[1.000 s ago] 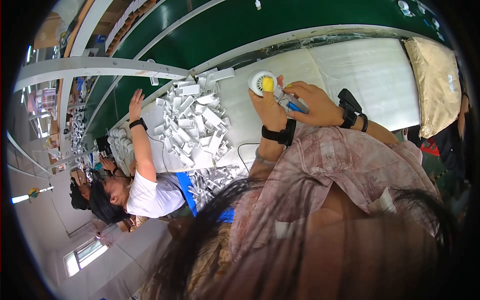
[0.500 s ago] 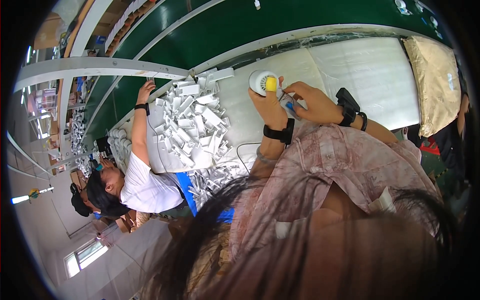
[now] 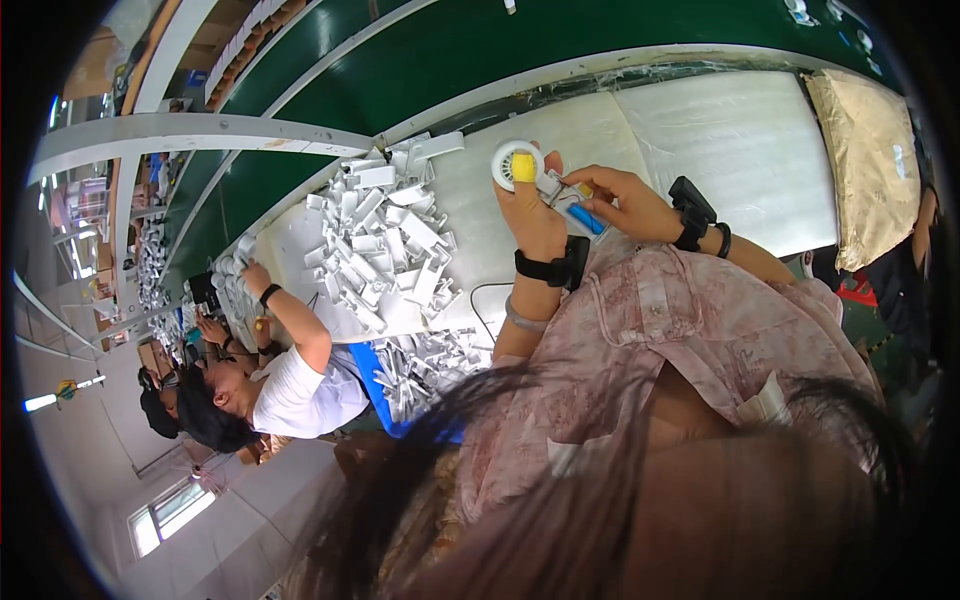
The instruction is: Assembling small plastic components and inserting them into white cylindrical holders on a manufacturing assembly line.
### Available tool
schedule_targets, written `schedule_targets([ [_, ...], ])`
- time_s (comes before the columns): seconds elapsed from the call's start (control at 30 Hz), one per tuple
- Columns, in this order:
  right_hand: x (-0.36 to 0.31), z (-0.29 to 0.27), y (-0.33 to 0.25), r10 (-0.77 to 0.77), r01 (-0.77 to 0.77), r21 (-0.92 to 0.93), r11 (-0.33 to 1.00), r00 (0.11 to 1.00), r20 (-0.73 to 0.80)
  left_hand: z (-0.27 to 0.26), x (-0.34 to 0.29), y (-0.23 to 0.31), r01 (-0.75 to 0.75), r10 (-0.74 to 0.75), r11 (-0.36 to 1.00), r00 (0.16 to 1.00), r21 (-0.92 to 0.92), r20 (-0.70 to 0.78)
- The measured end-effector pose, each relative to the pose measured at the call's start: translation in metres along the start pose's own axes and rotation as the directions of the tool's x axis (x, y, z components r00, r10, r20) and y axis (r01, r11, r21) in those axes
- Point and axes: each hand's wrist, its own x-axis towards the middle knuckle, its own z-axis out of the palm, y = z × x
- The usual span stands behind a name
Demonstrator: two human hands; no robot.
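Note:
My left hand (image 3: 538, 225) is closed around a small white handheld fan (image 3: 508, 151), its round slotted grille facing up. A yellow wrap covers the thumb lying across the grille. Beside it, the bent fingers of my right hand (image 3: 635, 208) close on the fan's handle end, where thin wires and a blue cylindrical battery (image 3: 583, 218) show. The fingers partly hide how the battery sits there.
Left of my hands, many white plastic shells (image 3: 385, 235) are heaped on the pale padded table (image 3: 720, 150). A blue bin (image 3: 372, 375) holds more. A co-worker in a white shirt (image 3: 310, 395) sits left. A brown paper-like sheet (image 3: 865, 170) lies right.
The fan's face has turned more toward me and shifted slightly left. More of the blue battery shows. The co-worker's arm has come down from the frame post toward white parts.

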Motion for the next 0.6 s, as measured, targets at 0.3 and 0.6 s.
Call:
schedule_targets([
  [0.3, 0.002, -0.012, -0.006, -0.013, 0.023, -0.073, 0.997, 0.992, 0.126, -0.010, 0.002, 0.002, -0.007, 0.007, 0.999, 1.000, -0.044, -0.008],
  [0.6, 0.004, -0.006, -0.007, 0.040, -0.050, 0.072, 0.996, 0.989, 0.143, -0.014, -0.002, 0.010, -0.053, 0.051, 0.998, 0.998, -0.043, -0.030],
])
